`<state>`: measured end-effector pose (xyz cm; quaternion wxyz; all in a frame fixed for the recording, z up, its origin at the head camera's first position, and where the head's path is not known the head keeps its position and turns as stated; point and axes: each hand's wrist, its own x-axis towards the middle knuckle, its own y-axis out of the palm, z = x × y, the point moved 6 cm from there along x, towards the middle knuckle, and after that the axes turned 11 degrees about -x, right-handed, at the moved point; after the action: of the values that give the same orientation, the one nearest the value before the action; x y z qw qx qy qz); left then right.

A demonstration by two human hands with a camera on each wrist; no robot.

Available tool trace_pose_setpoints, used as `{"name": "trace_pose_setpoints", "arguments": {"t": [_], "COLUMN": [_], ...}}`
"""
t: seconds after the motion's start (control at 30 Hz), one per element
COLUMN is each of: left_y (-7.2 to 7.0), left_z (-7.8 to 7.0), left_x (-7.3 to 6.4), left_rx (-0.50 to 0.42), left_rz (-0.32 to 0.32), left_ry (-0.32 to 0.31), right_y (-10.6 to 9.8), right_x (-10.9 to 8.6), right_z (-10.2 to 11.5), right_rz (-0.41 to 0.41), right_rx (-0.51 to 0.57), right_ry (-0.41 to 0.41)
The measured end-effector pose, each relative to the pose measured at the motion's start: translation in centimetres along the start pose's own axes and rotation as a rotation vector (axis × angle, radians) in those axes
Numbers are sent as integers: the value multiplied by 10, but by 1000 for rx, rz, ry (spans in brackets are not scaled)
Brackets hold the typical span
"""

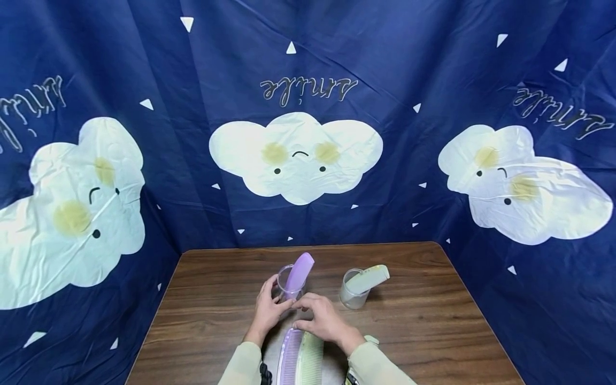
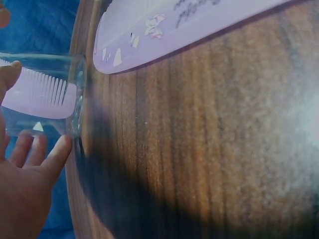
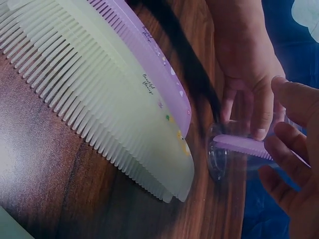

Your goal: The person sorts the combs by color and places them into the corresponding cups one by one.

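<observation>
A clear cup holds a purple comb that leans out over its rim. My left hand grips this cup from the left, thumb on the near side and fingers behind. The right hand is at the cup's near right side, fingers loosely bent and nothing between them; its fingertips come close to the left thumb. Below the right hand lie a larger purple comb and a pale green comb, side by side. In the right wrist view the green comb overlaps the purple comb.
To the right stands a second clear cup with a pale green comb leaning out to the right. Both cups are on a brown wooden table. A dark blue curtain with printed clouds hangs around the table's back and sides.
</observation>
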<state>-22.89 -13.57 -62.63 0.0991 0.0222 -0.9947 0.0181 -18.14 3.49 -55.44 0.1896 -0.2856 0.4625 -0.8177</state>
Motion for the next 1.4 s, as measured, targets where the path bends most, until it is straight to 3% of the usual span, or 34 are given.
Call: {"name": "trace_pose_setpoints", "arguments": {"t": [0.63,1.4], "left_y": [-2,-2], "left_z": [-5,-1], "left_x": [2,1], "left_rx": [75,38], "left_rz": [13,14], "left_ry": [4,-17], "right_y": [24,50], "right_x": [-3,-5], "right_z": [-4,-5], "right_rz": [37,74], "right_rx": [12,-62], "right_ry": [37,37]}}
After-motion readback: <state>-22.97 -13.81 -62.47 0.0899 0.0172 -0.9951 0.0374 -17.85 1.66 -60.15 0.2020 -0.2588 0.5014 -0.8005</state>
